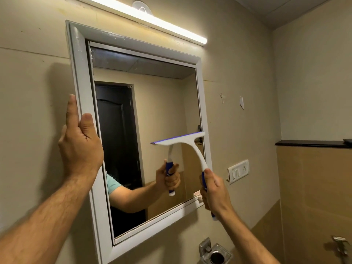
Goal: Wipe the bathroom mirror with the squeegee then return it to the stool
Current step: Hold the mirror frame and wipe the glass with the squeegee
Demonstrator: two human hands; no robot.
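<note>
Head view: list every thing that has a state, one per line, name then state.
Squeegee: held up, blade against the mirror glass.
Right hand: shut on the squeegee handle.
Left hand: gripping the mirror frame's left edge.
Mirror: on the wall, frame swung slightly out.
Tube light: on.
Reflected door: closed.

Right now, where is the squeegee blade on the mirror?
In the head view, the squeegee blade sits against the mirror's lower right, beside the frame's right edge, held by the right hand.

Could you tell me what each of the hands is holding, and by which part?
The right hand grips the squeegee by its blue handle. The left hand clasps the mirror frame at its left edge.
</note>
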